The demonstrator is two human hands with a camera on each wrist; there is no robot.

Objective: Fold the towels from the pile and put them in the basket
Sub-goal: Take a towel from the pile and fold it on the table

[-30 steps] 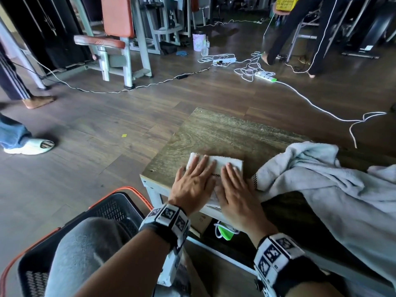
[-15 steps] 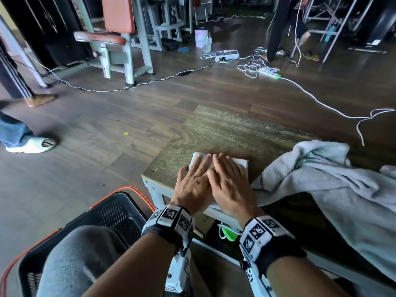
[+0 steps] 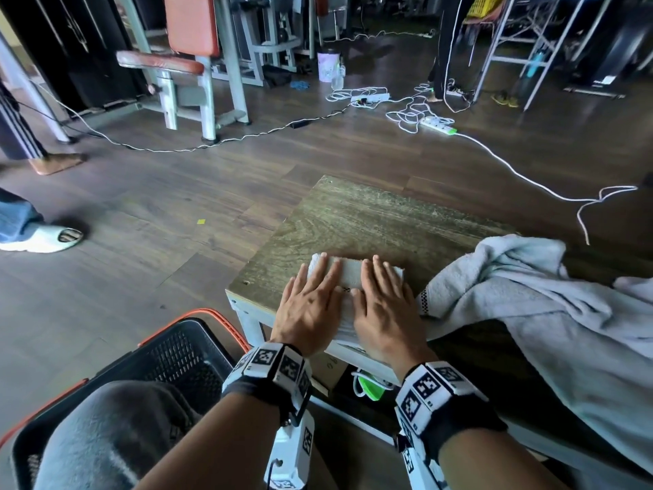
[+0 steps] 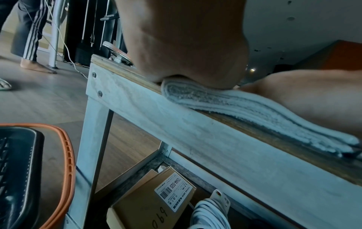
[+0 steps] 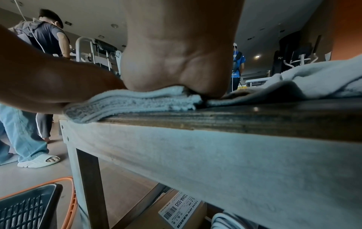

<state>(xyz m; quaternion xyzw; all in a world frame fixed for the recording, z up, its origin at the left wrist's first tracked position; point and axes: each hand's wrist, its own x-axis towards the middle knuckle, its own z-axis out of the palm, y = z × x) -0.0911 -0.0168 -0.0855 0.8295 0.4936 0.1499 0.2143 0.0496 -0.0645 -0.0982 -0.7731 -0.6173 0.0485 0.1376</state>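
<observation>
A small white towel (image 3: pixel 349 274), folded into a thick rectangle, lies at the near left corner of the wooden table (image 3: pixel 371 221). Both hands lie flat on it, fingers straight: my left hand (image 3: pixel 311 295) on its left half, my right hand (image 3: pixel 383 298) on its right half. The wrist views show the folded towel's stacked layers (image 4: pixel 245 106) (image 5: pixel 137 102) squashed under the palms. A pile of unfolded pale towels (image 3: pixel 547 305) spreads over the table's right side. The black basket (image 3: pixel 169 355) with orange handles stands on the floor at the lower left, partly hidden by my knee.
Under the table sit a cardboard box (image 4: pixel 156 199) and a coiled white power strip (image 4: pixel 211 212). White cables (image 3: pixel 417 114) trail over the wooden floor beyond. Gym benches (image 3: pixel 183 65) stand at the back. Other people's feet (image 3: pixel 39 238) are at the left.
The two hands, close together half a second ago, have slid a little apart across the folded towel, still pressing it flat. The towel has not moved.
</observation>
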